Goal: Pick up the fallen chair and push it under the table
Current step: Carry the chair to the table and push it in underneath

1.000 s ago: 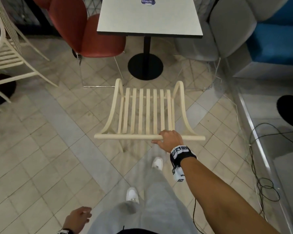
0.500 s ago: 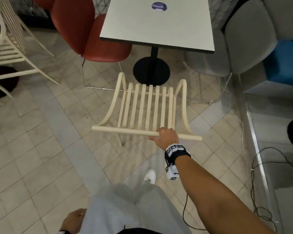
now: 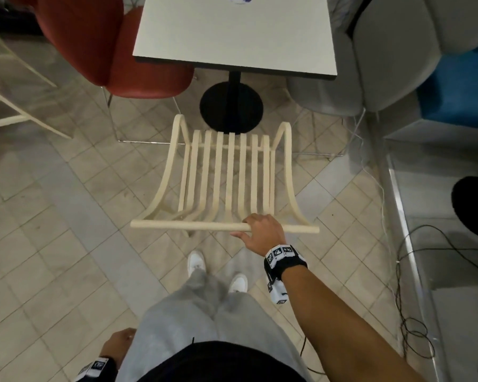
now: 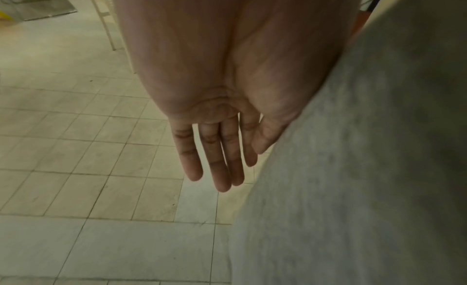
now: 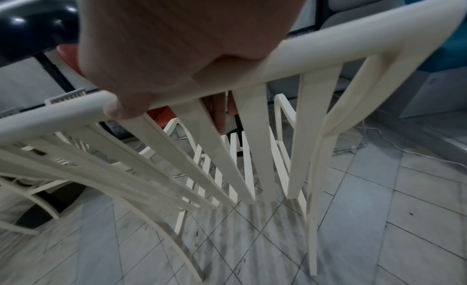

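A cream slatted chair stands upright on the tiled floor, its seat front close to the black round base of the table. My right hand grips the chair's top back rail, right of its middle, fingers curled over it and thumb beneath. The white square table top lies straight ahead, beyond the chair. My left hand hangs at my side by my grey trouser leg, fingers straight and holding nothing; in the head view my left hand is at the bottom left.
A red chair stands left of the table, a grey padded chair right of it, a blue seat beyond. Another cream slatted chair is at far left. Black cables trail along a raised metal-edged platform on the right.
The chair has moved forward toward the table, its seat front now nearly over the black base. I have stepped forward with it. My right hand keeps its grip on the rail.
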Demonstrator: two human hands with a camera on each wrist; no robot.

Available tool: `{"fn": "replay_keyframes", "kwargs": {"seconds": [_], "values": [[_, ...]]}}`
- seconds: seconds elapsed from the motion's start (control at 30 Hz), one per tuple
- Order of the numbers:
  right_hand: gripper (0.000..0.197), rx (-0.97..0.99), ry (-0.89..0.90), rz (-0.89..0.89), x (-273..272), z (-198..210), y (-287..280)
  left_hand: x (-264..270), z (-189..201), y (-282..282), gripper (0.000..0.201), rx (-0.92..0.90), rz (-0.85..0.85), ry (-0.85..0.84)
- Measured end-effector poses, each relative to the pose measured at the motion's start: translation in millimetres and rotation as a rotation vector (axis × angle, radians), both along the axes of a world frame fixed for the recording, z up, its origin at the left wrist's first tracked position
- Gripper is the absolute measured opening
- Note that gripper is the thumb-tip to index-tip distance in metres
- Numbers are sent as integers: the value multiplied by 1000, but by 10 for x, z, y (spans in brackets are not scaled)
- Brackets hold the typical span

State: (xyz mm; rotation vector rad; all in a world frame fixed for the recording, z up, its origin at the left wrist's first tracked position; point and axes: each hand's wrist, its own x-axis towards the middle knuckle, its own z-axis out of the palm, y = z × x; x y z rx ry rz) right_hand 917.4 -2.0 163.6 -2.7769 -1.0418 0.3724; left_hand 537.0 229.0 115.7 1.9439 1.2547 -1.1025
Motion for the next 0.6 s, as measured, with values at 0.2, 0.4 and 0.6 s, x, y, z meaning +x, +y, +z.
{"fn": "replay_keyframes", "kwargs": {"seconds": [0.2, 0.4, 0.6], "values": [[72, -38, -6, -19, 167, -104, 101, 423, 19, 504, 20, -7, -67, -37], [69, -29, -18, -74, 528, -33, 332, 647, 121, 807, 14, -21, -164, -46], [85, -27, -1, -117, 906, -24, 539, 767, 192, 890, 29, -59, -167, -52]]}}
